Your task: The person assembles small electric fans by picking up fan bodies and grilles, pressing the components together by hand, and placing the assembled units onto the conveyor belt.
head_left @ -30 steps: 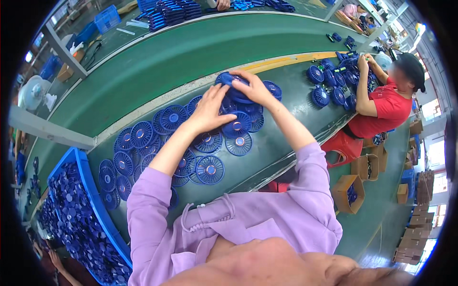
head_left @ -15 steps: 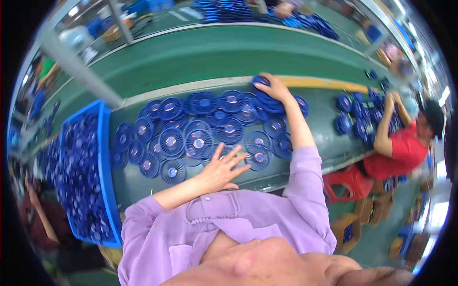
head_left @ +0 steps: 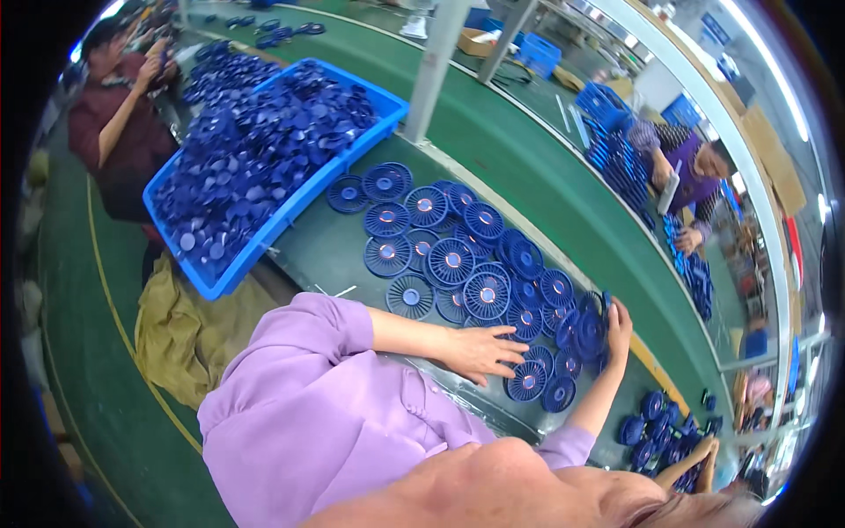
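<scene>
"Left hand (head_left: pixel 482 354) first: how is it set?"

"Palm down, fingers spread, fingertips at the edge of a near round grille (head_left: pixel 527 381). I can't tell whether it is pressing."

"And the right hand (head_left: pixel 620 326)?"

"Curled round the outer side of a stack of blue grilles (head_left: pixel 588 333), at the right end of the spread. Its thumb is hard to make out, so I can't say whether it grips or merely steadies."

"How would you handle that stack?"

"I'd cup its side so the rims line up, and touch pieces by the rim only; those thin spokes look easy to snag. Where grilles overlap, I'd slide one clear before lifting it."

"Where are the loose grilles (head_left: pixel 451 260)?"

"Spread over the green table (head_left: pixel 324 255), many overlapping, several with a coppery ring at the centre."

"Beyond them?"

"Leftward, a blue bin (head_left: pixel 290 216) heaped with small dark-blue discs (head_left: pixel 264 158). Rightward, a co-worker's hands (head_left: pixel 706 451) beside clustered fan parts (head_left: pixel 651 431). Across the green belt (head_left: pixel 546 194), another co-worker (head_left: pixel 682 189) reaches over blue pieces (head_left: pixel 695 282)."
</scene>
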`<state>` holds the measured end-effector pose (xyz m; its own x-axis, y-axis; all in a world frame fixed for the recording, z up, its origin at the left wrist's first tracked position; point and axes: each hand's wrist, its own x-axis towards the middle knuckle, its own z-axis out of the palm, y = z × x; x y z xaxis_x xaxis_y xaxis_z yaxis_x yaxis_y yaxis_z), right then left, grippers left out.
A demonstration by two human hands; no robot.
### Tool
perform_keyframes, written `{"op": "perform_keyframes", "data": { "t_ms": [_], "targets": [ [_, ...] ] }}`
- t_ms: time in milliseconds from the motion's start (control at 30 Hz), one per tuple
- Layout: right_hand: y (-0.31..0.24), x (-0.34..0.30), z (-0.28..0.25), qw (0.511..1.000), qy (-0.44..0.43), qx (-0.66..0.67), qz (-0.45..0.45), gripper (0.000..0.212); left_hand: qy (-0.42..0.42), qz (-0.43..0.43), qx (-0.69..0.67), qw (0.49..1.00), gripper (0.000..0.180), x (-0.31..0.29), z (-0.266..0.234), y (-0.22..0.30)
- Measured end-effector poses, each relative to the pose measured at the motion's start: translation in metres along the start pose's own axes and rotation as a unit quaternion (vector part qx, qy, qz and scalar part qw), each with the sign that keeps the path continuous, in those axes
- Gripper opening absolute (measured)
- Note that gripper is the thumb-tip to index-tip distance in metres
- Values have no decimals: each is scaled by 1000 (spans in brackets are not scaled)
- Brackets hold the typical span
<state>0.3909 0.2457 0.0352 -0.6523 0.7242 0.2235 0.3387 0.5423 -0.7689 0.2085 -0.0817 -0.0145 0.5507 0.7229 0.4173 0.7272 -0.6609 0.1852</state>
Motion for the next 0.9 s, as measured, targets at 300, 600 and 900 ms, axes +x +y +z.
{"op": "perform_keyframes", "data": {
  "t_ms": [300,600,900],
  "targets": [
    [-5,-25,-9,988,92,117,29,38,76,21,-5,997,43,-11,9,24],
    [-76,-31,56,840,11,538,69,75,117,130,-71,982,25,-12,19,40],
    [-150,-9,178,794,-159,587,26,67,17,123,-204,971,21,2,1,13]
  ]
}}
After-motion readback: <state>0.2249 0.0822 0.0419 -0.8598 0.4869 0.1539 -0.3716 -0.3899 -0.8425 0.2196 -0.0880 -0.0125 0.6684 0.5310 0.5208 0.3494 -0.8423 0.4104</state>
